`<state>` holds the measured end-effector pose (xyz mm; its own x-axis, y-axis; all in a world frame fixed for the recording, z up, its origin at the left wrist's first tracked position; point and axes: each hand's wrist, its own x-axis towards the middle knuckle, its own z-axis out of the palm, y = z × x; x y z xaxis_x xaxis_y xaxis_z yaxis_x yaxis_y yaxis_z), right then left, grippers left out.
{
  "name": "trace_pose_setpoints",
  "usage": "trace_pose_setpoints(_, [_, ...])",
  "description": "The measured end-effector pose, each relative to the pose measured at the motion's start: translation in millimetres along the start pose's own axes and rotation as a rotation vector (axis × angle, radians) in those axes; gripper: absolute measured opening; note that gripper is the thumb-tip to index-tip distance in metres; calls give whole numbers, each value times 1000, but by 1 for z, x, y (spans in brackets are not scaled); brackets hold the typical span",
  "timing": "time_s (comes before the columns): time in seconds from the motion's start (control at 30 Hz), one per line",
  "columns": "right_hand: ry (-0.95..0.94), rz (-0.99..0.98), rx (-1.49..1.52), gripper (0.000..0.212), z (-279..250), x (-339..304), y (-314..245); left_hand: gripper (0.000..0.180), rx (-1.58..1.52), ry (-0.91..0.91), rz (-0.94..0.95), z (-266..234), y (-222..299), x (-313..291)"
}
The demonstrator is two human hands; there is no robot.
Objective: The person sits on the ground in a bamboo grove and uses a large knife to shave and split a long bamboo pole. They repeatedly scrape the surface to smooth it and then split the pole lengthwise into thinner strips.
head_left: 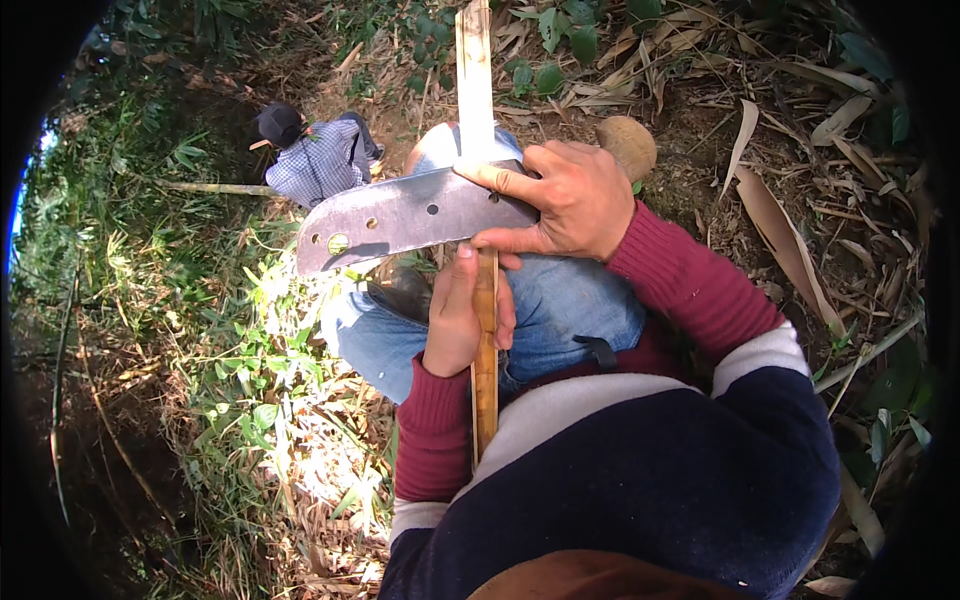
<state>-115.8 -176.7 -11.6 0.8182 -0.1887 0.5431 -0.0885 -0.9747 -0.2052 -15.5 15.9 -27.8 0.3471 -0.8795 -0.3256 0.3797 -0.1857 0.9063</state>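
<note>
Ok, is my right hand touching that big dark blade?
Touching: the head view shows the right hand gripping the near end of the blade, index finger over its upper edge, thumb along its lower edge.

Right hand [580,205] holding broad holed blade [400,212] across bamboo strip [486,375], left hand [457,318] around strip, person [318,165] beyond

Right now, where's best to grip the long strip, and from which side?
Probably the upper stretch of the strip, coming from the far end: it's narrow, straight and bare there. The blade crosses the middle, and the left hand grips just below.
</note>
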Motion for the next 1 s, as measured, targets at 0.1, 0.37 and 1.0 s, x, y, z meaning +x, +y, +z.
trace_pose_setpoints(0.1, [-7,-6,15,70,0,3,1,69,0,-6,16,-2,-3,-1])
trace_pose_setpoints(0.37, [10,-11,-18,67,0,5,-4,69,-39,-71,73,-9,-7,7])
trace_pose_setpoints(1.0, [-104,-75,-104,65,-12,14,13,68,-101,-17,-20,0,-4,-1])
